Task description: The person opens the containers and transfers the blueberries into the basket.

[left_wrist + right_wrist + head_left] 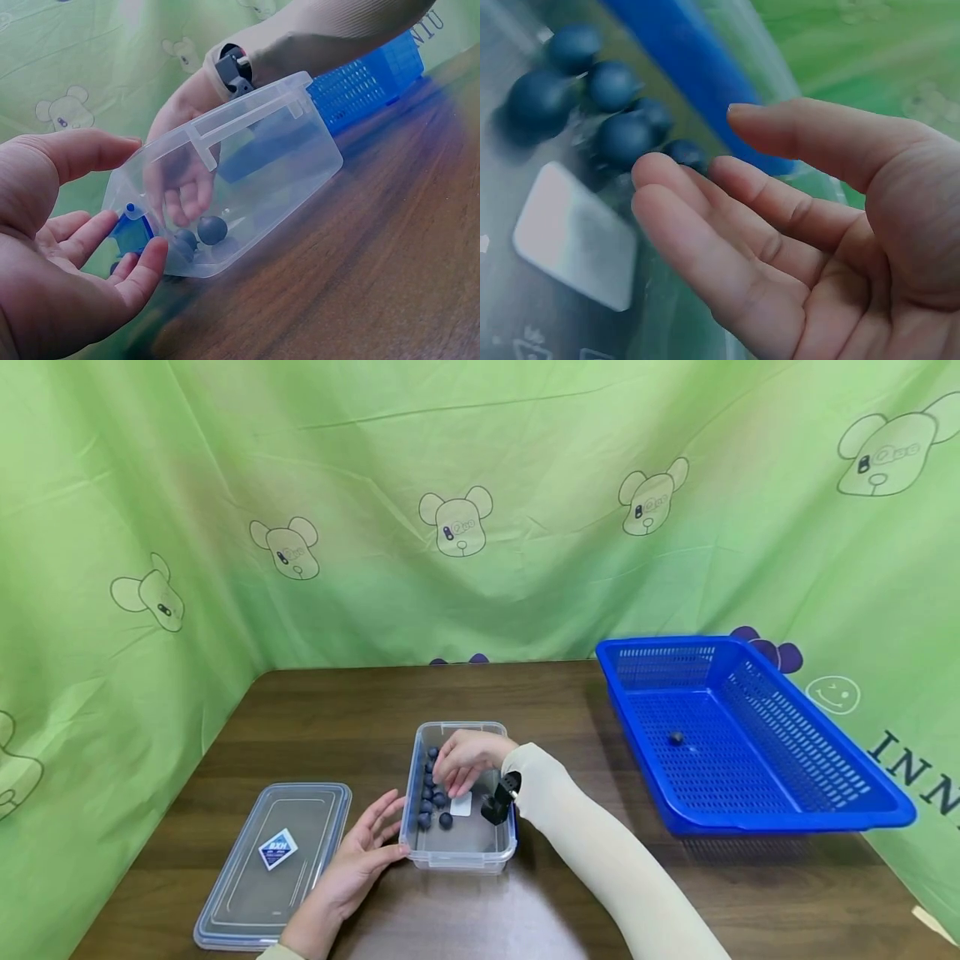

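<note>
A clear plastic container (459, 861) stands on the table with several blueberries (425, 820) gathered along its left side. My left hand (358, 858) touches the container's left wall and near corner with extended fingers; in the left wrist view these fingers (94, 154) lie by the rim and a blue clip. Inside the container hovers my right hand (471, 756), just above the fruit. From the right wrist view, its fingers (705, 262) are slightly bent and apart from the thumb, with nothing visible between them. Several blueberries (626, 139) lie just beyond the fingertips.
A blue plastic basket (660, 806) with one blueberry (676, 738) inside stands to the right. The container's lid (300, 814) lies flat at left. A white square (577, 236) shows on the container's bottom. Green cloth (525, 577) hangs behind the table.
</note>
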The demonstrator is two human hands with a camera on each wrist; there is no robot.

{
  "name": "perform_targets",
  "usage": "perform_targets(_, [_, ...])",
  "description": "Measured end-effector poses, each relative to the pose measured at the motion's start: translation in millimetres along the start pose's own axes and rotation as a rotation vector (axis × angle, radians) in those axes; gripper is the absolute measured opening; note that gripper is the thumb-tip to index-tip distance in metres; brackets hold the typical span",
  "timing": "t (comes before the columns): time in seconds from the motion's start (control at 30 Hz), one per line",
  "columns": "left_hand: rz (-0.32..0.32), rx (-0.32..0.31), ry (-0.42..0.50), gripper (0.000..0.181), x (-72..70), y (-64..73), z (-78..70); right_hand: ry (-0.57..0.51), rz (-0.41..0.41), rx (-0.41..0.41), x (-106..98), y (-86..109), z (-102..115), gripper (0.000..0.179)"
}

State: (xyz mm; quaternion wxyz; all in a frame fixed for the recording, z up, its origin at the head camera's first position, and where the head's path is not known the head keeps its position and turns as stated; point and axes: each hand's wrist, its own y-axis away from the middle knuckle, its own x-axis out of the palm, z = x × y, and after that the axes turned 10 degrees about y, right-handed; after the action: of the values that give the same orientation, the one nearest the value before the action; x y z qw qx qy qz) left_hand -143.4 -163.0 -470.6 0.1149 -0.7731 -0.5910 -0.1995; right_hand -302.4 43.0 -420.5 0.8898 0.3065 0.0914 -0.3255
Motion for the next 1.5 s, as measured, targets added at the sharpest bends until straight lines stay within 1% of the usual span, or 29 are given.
perform_targets(0.07, [-0.003, -0.002, 0.000, 0.086, 0.1, 0.2, -0.2, 0.030, 0.003, 0.019, 3.9, -2.0, -1.0, 0.003])
perform_targets(0.2, [-0.008, -0.009, -0.001, 0.086, 0.5, 0.3, -0.7, 0.072, -0.002, 0.053, 9.2, -3.7, -2.1, 0.011])
perform_targets(0.4, [-0.002, -0.002, -0.005, 0.086, -0.9, -0.2, -0.3, 0.114, -0.031, 0.064, 14.6, -5.2, 1.0, 0.011])
perform_targets(0.67, [-0.001, -0.003, -0.007, 0.086, 0.0, -0.1, -1.0, 0.111, -0.022, 0.071, 17.9, -6.4, 0.7, 0.005])
perform_targets(0.9, [-0.002, 0.006, -0.009, 0.086, -0.8, -0.4, -0.5, 0.112, -0.022, 0.054, 18.4, -5.2, 2.0, 0.003])
perform_targets(1.07, [-0.003, -0.006, -0.004, 0.087, -1.1, -0.5, 0.1, 0.106, -0.005, 0.050, 16.7, -4.4, 1.7, 0.004])
perform_targets(1.23, [-0.001, -0.015, -0.002, 0.087, -0.7, 0.2, 0.1, 0.058, 0.008, 0.036, 11.3, -3.3, 3.3, 0.004])
perform_targets(1.43, [0.000, 0.001, -0.002, 0.087, -1.4, -0.3, 1.0, 0.008, 0.000, 0.018, -2.5, 3.6, 15.9, 0.005])
perform_targets(1.5, [-0.001, 0.008, -0.004, 0.087, -2.0, -0.6, 1.4, -0.006, -0.011, -0.005, -7.7, 7.3, 20.9, 0.006])
